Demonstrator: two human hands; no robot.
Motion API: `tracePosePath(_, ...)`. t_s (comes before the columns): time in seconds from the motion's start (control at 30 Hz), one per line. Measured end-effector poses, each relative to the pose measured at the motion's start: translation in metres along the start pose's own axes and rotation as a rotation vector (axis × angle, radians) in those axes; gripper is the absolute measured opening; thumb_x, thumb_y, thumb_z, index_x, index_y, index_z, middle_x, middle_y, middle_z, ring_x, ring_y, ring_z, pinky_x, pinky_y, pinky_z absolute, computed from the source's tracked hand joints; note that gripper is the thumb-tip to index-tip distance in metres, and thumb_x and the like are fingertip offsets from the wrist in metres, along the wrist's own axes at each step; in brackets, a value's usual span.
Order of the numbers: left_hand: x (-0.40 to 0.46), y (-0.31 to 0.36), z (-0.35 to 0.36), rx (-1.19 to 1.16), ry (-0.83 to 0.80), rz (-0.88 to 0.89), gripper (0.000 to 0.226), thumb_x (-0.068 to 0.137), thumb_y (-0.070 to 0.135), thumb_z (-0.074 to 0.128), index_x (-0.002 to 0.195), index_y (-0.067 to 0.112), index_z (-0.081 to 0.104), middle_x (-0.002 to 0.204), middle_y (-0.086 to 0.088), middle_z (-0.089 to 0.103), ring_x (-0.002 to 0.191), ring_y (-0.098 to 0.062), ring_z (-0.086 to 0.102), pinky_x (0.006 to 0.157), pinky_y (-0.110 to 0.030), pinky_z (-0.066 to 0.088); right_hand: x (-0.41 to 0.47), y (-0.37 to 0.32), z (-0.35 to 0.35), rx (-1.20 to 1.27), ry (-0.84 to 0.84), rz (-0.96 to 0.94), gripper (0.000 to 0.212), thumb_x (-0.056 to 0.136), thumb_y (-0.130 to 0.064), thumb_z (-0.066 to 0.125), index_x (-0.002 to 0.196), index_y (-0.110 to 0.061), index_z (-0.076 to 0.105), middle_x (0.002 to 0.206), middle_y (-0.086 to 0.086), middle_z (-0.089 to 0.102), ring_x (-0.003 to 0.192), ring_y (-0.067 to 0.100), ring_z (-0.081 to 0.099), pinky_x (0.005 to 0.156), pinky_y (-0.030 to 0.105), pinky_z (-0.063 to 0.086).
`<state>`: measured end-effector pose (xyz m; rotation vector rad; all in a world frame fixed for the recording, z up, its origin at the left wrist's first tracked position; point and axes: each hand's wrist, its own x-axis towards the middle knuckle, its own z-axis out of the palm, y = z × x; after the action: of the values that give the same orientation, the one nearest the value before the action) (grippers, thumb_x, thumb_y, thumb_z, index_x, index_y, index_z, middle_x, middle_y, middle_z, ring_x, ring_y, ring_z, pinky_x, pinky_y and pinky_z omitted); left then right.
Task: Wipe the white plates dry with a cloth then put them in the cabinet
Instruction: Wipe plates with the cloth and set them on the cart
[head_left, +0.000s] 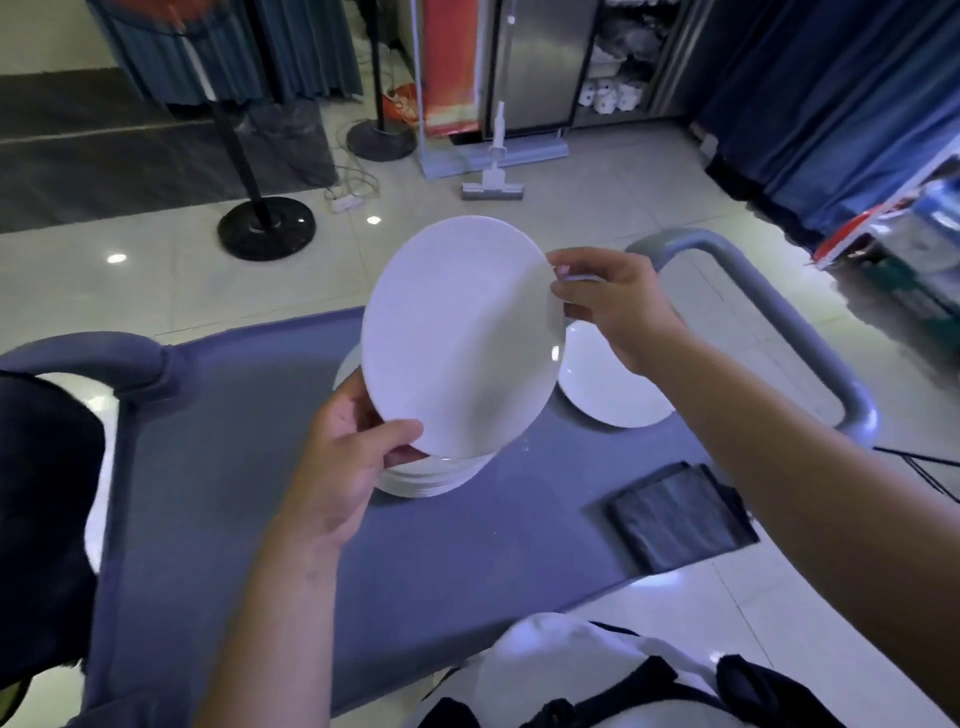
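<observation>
**Plate lifted at both edges, cloth not yet in hand**

The grey cart (234, 467) carries everything: a stack of plates (436, 475) near its middle, a single plate (608, 387) lying flat just to the right of the stack, and a dark folded cloth (675, 514) near the cart's right front edge. One white plate (457, 332) is held tilted above the stack, its face toward the camera. To dry it well, I judge one hand should take the full weight so the other can fetch the cloth, then wipe face, rim and back.

The left hand (345, 457) pinches the lower rim, thumb on the face, fingers hidden behind. The right hand (608, 306) pinches the upper right rim with thumb and fingertips, wrist raised.
</observation>
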<state>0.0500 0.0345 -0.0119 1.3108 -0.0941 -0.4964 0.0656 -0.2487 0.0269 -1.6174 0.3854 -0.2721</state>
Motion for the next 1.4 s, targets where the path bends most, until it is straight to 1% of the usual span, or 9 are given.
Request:
tracePosePath(0.17,-0.014,-0.034,0.051,-0.170,0.049,-0.086,0.047,0.071,0.000,0.067,0.112,0.023,0.070,0.109,0.000,0.075,0.100,-0.023,0.072,0.073,-0.038,0.063,-0.035,0.046,-0.064,-0.342,0.151,0.130,0.022,0.092,-0.011,0.067,0.104,-0.029,0.072,0.093,-0.008,0.069,0.089,0.015,0.064,0.082,0.030,0.055)
tracePosePath(0.37,-0.018,-0.055,0.087,-0.116,0.047,-0.181,0.053,0.070,0.004,0.064,0.117,0.027,0.069,0.109,0.003,0.076,0.103,-0.016,0.072,0.081,-0.042,0.063,-0.117,0.130,-0.132,-1.387,-0.573,0.347,0.060,0.095,-0.026,0.056,0.150,-0.035,0.036,0.152,-0.014,0.041,0.140,0.012,0.035,0.114,0.037,0.026)
tracePosePath(0.5,-0.015,-0.057,0.106,-0.071,0.056,-0.205,0.056,0.069,0.004,0.062,0.120,0.026,0.069,0.111,0.002,0.076,0.103,-0.012,0.071,0.079,-0.039,0.062,-0.131,0.164,-0.134,-1.595,-0.643,0.206,0.082,0.089,-0.049,0.061,0.158,-0.034,0.019,0.164,-0.010,0.023,0.153,0.017,0.017,0.119,0.050,0.008)
tracePosePath(0.67,-0.012,-0.061,0.119,-0.037,0.089,-0.226,0.058,0.071,0.005,0.064,0.124,0.027,0.068,0.115,0.001,0.075,0.111,-0.017,0.069,0.081,-0.039,0.062,-0.161,0.182,-0.140,-1.415,-0.470,-0.118,0.068,0.058,-0.036,0.090,0.121,-0.026,0.067,0.127,0.000,0.066,0.117,0.028,0.064,0.101,0.041,0.028)
tracePosePath(0.8,-0.011,-0.066,0.129,-0.034,0.097,-0.238,0.060,0.070,0.006,0.064,0.127,0.027,0.066,0.117,0.002,0.074,0.112,-0.016,0.069,0.080,-0.037,0.061,-0.193,0.201,-0.169,-1.370,-0.621,-0.105,0.072,0.075,-0.046,0.079,0.142,-0.033,0.055,0.153,-0.009,0.047,0.141,0.014,0.044,0.113,0.043,0.038)
tracePosePath(0.97,-0.013,-0.072,0.143,-0.086,0.098,-0.291,0.052,0.069,0.003,0.064,0.115,0.026,0.072,0.110,0.004,0.076,0.103,-0.012,0.071,0.077,-0.038,0.062,-0.177,0.202,-0.175,-1.230,-0.490,-0.181,0.048,0.072,-0.025,0.090,0.116,-0.031,0.073,0.131,-0.012,0.067,0.121,0.012,0.063,0.085,0.041,0.053)
tracePosePath(1.1,-0.008,-0.073,0.146,-0.145,0.116,-0.289,0.052,0.068,0.002,0.064,0.116,0.022,0.070,0.110,0.005,0.075,0.105,-0.018,0.070,0.075,-0.037,0.061,-0.178,0.212,-0.180,-1.265,-0.507,-0.304,0.037,0.082,-0.034,0.078,0.118,-0.027,0.072,0.135,-0.009,0.065,0.124,0.014,0.060,0.091,0.040,0.042)
tracePosePath(1.2,-0.004,-0.073,0.146,-0.160,0.132,-0.263,0.050,0.069,0.002,0.065,0.114,0.020,0.070,0.111,0.003,0.074,0.105,-0.021,0.068,0.075,-0.037,0.061,-0.178,0.219,-0.183,-1.222,-0.395,-0.371,0.030,0.095,-0.035,0.052,0.113,-0.026,0.075,0.131,-0.006,0.067,0.121,0.016,0.061,0.089,0.038,0.043)
tracePosePath(1.4,-0.006,-0.066,0.138,-0.206,0.094,-0.196,0.051,0.071,-0.002,0.061,0.117,0.019,0.068,0.111,-0.001,0.072,0.099,-0.020,0.070,0.074,-0.037,0.060,-0.163,0.184,-0.178,-0.973,-0.067,-0.192,0.019,0.095,-0.012,0.063,0.110,-0.013,0.074,0.104,-0.002,0.072,0.091,0.020,0.066,0.079,0.029,0.052)
